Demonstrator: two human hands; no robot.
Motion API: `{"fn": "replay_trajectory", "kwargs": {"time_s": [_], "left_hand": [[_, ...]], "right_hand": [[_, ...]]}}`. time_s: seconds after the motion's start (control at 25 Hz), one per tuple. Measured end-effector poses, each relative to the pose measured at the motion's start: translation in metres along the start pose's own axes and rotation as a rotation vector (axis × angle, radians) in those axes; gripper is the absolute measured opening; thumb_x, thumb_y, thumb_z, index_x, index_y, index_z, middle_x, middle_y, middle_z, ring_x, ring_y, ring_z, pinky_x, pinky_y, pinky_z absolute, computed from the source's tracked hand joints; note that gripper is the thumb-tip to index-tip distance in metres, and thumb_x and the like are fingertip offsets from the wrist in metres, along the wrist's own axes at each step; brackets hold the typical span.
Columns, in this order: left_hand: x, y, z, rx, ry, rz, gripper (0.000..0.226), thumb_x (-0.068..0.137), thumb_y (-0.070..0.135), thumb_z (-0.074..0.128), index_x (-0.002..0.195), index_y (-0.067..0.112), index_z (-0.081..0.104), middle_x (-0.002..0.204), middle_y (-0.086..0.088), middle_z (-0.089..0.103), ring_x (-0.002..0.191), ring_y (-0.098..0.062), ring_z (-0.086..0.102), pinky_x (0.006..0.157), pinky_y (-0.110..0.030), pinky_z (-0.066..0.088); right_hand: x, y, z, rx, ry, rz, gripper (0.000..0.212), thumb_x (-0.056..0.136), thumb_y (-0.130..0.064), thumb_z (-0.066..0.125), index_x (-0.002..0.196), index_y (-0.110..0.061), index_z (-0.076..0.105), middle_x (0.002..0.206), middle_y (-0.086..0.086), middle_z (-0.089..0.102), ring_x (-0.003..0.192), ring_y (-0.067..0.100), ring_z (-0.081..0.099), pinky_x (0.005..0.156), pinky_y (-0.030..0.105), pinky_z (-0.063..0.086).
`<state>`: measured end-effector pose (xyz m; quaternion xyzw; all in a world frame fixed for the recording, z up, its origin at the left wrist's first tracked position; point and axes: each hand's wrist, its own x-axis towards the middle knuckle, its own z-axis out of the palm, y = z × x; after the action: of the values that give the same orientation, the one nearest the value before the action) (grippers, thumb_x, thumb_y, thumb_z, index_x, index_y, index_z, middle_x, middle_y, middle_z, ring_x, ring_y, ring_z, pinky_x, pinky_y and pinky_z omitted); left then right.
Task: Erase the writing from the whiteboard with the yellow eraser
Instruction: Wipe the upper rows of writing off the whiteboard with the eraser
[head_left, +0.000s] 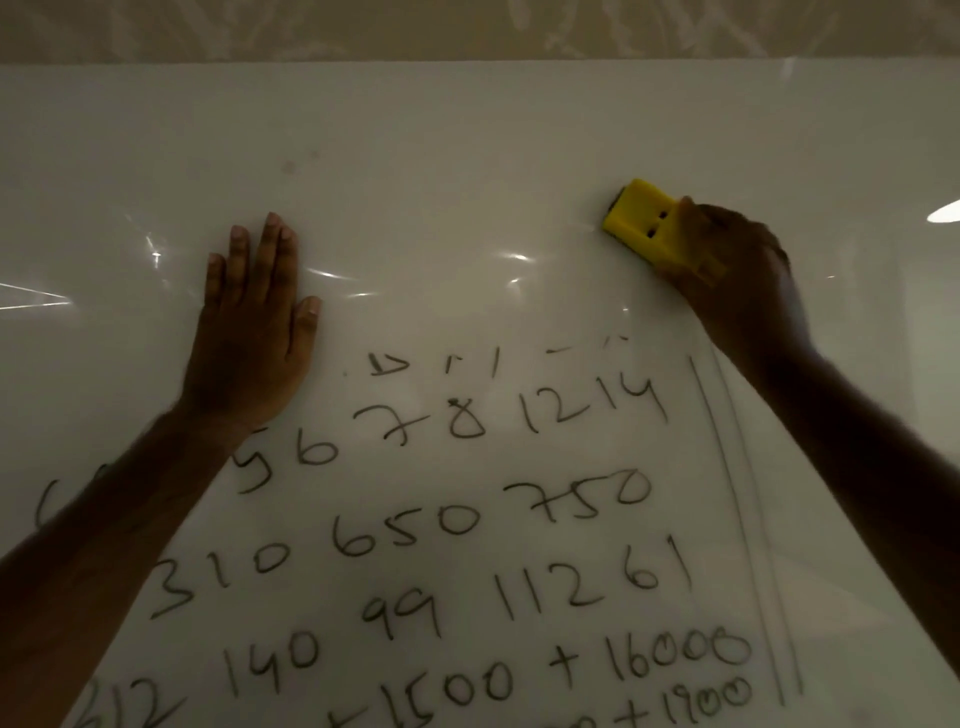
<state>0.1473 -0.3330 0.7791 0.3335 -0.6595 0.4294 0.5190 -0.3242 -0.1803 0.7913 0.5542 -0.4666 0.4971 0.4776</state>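
A glossy whiteboard (467, 156) fills the view. Its upper part is wiped, with faint stroke remnants (441, 364) just above the remaining text. Several rows of dark handwritten numbers (415, 525) cover the lower middle, and a long vertical line (737, 519) runs down their right side. My right hand (737, 275) grips the yellow eraser (649, 223) against the board at the upper right, above the numbers. My left hand (254, 322) lies flat on the board at the left, fingers straight, its forearm covering some of the writing.
A patterned beige wall (467, 26) shows above the board's top edge. Light reflections glint across the board's middle band and at the far right edge (943, 213).
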Motion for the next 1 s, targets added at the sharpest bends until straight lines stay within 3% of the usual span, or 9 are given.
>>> {"fn": "replay_trajectory", "kwargs": {"time_s": [0.24,0.4,0.48,0.6,0.72,0.84,0.92,1.0], "left_hand": [[-0.001,0.000,0.000,-0.028,-0.005,-0.004,0.071,0.113,0.041,0.025,0.173,0.006,0.012,0.181,-0.015,0.009,0.167,-0.042,0.006,0.135,-0.057,0.006],[-0.001,0.000,0.001,-0.021,0.022,-0.003,0.069,0.113,0.038,0.027,0.172,0.005,0.014,0.181,-0.016,0.013,0.166,-0.044,0.010,0.134,-0.058,0.008],[-0.001,0.001,0.001,-0.011,0.029,-0.012,0.069,0.113,0.038,0.027,0.172,0.005,0.015,0.181,-0.016,0.013,0.166,-0.043,0.010,0.134,-0.058,0.008],[-0.001,0.001,0.000,-0.009,0.026,-0.006,0.069,0.113,0.038,0.027,0.172,0.006,0.014,0.181,-0.015,0.013,0.166,-0.042,0.010,0.135,-0.057,0.008],[-0.001,-0.001,0.002,-0.015,0.029,0.009,0.069,0.113,0.039,0.027,0.172,0.006,0.015,0.181,-0.016,0.013,0.166,-0.043,0.011,0.134,-0.057,0.008],[-0.002,-0.006,0.002,-0.007,0.036,0.035,0.070,0.113,0.040,0.027,0.172,0.004,0.016,0.181,-0.016,0.014,0.166,-0.044,0.011,0.134,-0.058,0.009],[-0.002,-0.007,0.002,-0.003,0.040,0.041,0.070,0.113,0.040,0.027,0.172,0.004,0.017,0.180,-0.017,0.015,0.166,-0.044,0.012,0.134,-0.057,0.009],[-0.001,-0.004,0.003,0.005,0.051,0.030,0.069,0.113,0.039,0.028,0.172,0.005,0.017,0.181,-0.015,0.015,0.166,-0.043,0.012,0.135,-0.056,0.008]], "right_hand": [[-0.081,-0.022,-0.003,0.053,-0.058,-0.182,0.060,0.100,-0.040,0.067,0.152,-0.012,0.053,0.144,0.013,0.061,0.127,0.030,0.053,0.110,0.029,0.039],[-0.069,0.016,-0.016,-0.040,-0.066,-0.040,0.065,0.099,-0.044,0.067,0.154,-0.014,0.050,0.146,0.016,0.058,0.127,0.039,0.053,0.106,0.047,0.046],[-0.040,0.017,-0.015,-0.043,-0.031,0.019,0.067,0.099,-0.046,0.063,0.155,-0.015,0.048,0.146,0.017,0.057,0.124,0.043,0.054,0.103,0.048,0.046],[-0.015,-0.021,0.010,0.003,-0.026,-0.032,0.067,0.098,-0.050,0.054,0.155,-0.014,0.048,0.147,0.014,0.057,0.124,0.039,0.053,0.107,0.038,0.041],[-0.041,-0.066,0.024,0.119,-0.046,-0.172,0.059,0.098,-0.042,0.063,0.148,-0.010,0.057,0.144,0.012,0.062,0.128,0.027,0.051,0.114,0.018,0.030],[-0.075,-0.069,0.009,0.122,-0.150,-0.326,0.057,0.097,-0.038,0.064,0.147,-0.010,0.059,0.143,0.008,0.063,0.127,0.022,0.053,0.111,0.026,0.038],[-0.073,-0.050,-0.002,0.072,-0.151,-0.315,0.055,0.096,-0.031,0.069,0.147,-0.011,0.058,0.143,0.009,0.064,0.126,0.022,0.053,0.109,0.030,0.041],[-0.058,-0.041,0.000,0.037,-0.107,-0.258,0.057,0.096,-0.030,0.073,0.147,-0.012,0.056,0.142,0.012,0.064,0.125,0.025,0.052,0.110,0.024,0.035]]}}
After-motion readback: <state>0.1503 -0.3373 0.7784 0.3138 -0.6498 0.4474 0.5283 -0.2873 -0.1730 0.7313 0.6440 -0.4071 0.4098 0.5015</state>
